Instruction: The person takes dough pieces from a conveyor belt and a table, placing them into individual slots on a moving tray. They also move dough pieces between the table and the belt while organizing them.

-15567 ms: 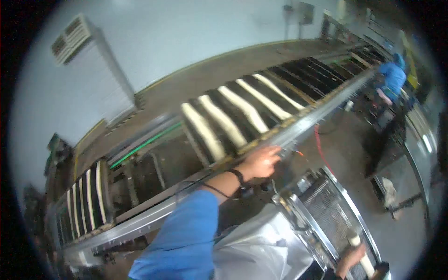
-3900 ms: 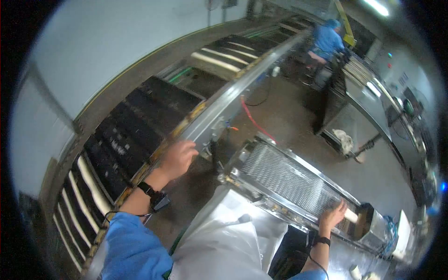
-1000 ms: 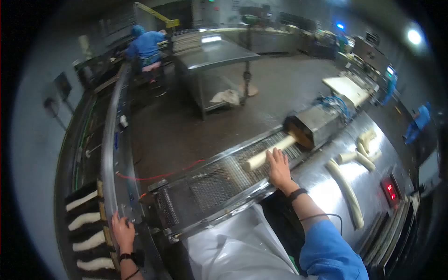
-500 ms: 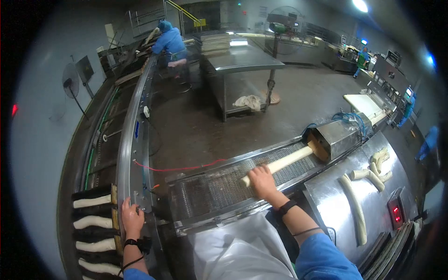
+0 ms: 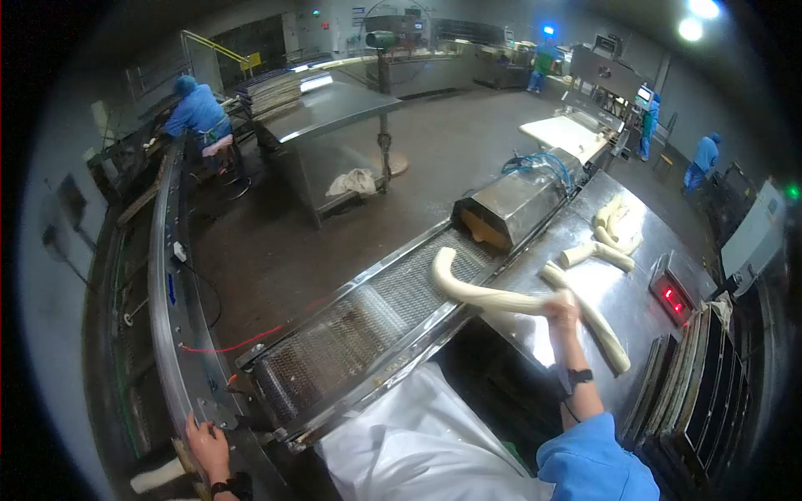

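My right hand [image 5: 565,311] is closed around the near end of a long pale dough rope [image 5: 489,297]. The rope reaches across the side rail of the mesh conveyor [image 5: 330,346], its far end curving over the belt. Just past this hand, a second dough strip [image 5: 597,327] lies on the steel table [image 5: 535,338]. My left hand [image 5: 207,444], fingers apart, rests at the edge of the long metal rail [image 5: 171,359] and holds nothing. Beside it at lower left, one dough piece [image 5: 159,476] shows partly.
Shorter dough pieces [image 5: 597,253] lie farther up the table near a red digital display [image 5: 673,296]. Stacked trays [image 5: 681,384] stand at right. A metal housing [image 5: 522,200] covers the conveyor's far end. A co-worker [image 5: 200,117] bends over the line at far left.
My right hand has moved from the conveyor belt to the right, over the table edge, with the dough rope now bent. The view has turned right. My left hand stays on the rail.
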`<control>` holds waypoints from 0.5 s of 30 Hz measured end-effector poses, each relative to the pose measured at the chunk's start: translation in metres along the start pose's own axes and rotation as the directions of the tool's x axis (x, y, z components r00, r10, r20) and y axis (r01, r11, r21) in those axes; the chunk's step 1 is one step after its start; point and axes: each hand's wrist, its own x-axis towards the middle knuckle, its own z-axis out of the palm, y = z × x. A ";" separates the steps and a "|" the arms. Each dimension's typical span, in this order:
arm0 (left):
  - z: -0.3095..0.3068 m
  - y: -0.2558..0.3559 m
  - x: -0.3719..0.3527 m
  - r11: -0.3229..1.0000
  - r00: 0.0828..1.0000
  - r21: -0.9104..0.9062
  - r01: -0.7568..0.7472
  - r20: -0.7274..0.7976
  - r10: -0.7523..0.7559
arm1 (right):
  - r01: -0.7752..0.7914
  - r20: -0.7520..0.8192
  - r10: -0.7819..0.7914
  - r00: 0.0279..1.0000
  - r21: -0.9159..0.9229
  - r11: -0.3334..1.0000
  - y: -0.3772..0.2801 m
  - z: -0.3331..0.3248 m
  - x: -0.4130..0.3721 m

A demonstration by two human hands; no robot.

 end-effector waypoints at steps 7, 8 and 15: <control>0.002 0.000 -0.001 0.999 1.000 0.029 -0.023 -0.020 0.023 | -0.151 -0.265 -0.478 0.837 -0.953 0.264 -0.075 -0.110 -0.038; 0.002 0.000 0.000 0.998 0.999 0.040 -0.037 -0.029 0.039 | -0.264 -0.310 -0.352 0.883 -0.949 0.173 -0.085 -0.095 -0.042; -0.007 0.011 -0.001 0.998 1.000 0.063 -0.007 -0.016 0.008 | -0.262 -0.257 -0.056 0.965 -0.917 -0.300 -0.075 -0.034 -0.014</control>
